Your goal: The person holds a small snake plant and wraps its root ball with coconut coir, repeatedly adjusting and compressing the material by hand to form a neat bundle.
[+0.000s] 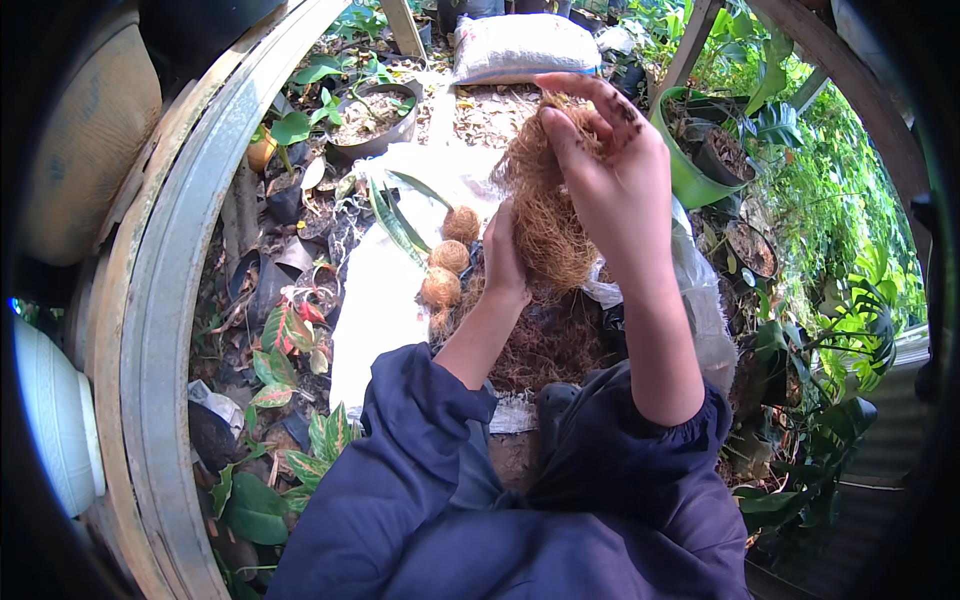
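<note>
My left hand (504,255) holds the lower left side of a loose clump of brown coconut fibre (553,232). My right hand (611,150), its fingers smudged with dark soil, grips the clump's upper part between thumb and fingers. Left of my hands, several fibre-wrapped balls (448,256) lie in a row on a white woven sheet (382,322). Long green leaves (395,221) extend up and left from beside the balls. Below my hands, a heap of darker brown fibre (551,341) lies on the sheet near my feet.
A filled white sack (525,46) lies beyond the sheet. A grey pot (379,124) stands at the back left, a green planter (686,169) at the right. Potted plants line both sides. A metal-edged ledge (156,300) runs along the left, with a white pot (56,412) beyond it.
</note>
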